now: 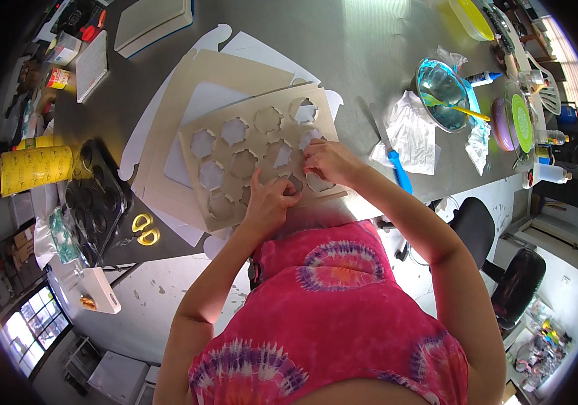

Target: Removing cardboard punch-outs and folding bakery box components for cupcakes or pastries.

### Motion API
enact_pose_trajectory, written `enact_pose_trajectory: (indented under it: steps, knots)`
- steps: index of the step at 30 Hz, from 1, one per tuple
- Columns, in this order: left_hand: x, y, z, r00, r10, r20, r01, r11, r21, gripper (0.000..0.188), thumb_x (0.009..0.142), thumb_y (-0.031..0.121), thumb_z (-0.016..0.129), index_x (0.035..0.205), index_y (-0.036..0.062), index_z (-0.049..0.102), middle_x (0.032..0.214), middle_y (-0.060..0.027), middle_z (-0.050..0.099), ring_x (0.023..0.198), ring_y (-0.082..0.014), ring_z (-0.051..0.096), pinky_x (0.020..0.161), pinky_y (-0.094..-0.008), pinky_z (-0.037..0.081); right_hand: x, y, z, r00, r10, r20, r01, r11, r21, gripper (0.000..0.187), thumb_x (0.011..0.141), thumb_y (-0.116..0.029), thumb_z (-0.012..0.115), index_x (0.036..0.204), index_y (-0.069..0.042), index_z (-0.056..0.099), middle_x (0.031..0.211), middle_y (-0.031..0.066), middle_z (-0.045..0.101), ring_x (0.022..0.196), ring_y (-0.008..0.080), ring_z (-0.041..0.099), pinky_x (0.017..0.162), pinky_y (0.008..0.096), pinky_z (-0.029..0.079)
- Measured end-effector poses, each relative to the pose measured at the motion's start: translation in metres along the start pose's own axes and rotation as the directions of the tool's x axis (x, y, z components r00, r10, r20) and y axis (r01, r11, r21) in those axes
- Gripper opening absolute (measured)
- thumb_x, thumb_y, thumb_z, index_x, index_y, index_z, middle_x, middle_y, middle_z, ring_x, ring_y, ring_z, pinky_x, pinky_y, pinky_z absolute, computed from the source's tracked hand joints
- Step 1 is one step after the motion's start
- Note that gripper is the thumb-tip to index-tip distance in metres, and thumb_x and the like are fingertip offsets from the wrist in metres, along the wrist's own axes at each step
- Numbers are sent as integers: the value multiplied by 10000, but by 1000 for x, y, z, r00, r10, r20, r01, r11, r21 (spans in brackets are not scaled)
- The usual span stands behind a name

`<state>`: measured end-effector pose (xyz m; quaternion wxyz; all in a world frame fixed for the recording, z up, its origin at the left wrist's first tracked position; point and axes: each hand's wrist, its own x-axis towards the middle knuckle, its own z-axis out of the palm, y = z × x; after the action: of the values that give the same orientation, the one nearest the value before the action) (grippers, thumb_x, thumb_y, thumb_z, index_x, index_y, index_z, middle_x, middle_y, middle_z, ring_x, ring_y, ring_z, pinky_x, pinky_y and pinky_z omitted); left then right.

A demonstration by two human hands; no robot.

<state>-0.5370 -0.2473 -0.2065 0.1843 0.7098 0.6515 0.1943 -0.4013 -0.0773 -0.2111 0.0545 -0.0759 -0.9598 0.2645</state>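
Observation:
A beige cardboard sheet [247,143] with rows of scalloped cutouts lies tilted on top of other sheets near the table's front edge. My left hand [272,206] is on its lower part, fingers curled in at a cutout and the thumb pointing up. At the sheet's right side my right hand [333,162] is closed, its fingertips pinched at the rim of another cutout. Both hands' fingers partly cover the holes there. Under the sheet are a larger beige board [204,71] and white sheets [262,54].
Yellow-handled scissors [146,229] and a dark muffin pan [93,202] are at the left, near a yellow roll [36,170]. At the right lie a blue-handled spatula [397,165], crumpled white plastic [410,135] and a metal bowl [426,108] with blue residue. A box [154,23] sits far left.

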Motion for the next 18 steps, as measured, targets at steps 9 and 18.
enact_pose_trajectory:
  steps: [9,18]
  knots:
    - [1,0,1,999,30,25,-31,998,55,289,683,41,591,871,239,685,812,37,519,865,-139,549,1027,-614,128,-1,-6,-2,994,109,2,-109,994,16,75,636,-47,667,693,-91,648,759,33,572,809,230,554,663,329,485]
    - [-5,3,-6,961,-142,-236,59,943,-327,165,704,94,644,859,140,678,892,-14,550,893,-216,533,910,-448,344,-6,9,-2,923,243,-297,-182,959,219,142,698,-38,667,836,-68,657,856,83,604,816,253,588,686,336,499]
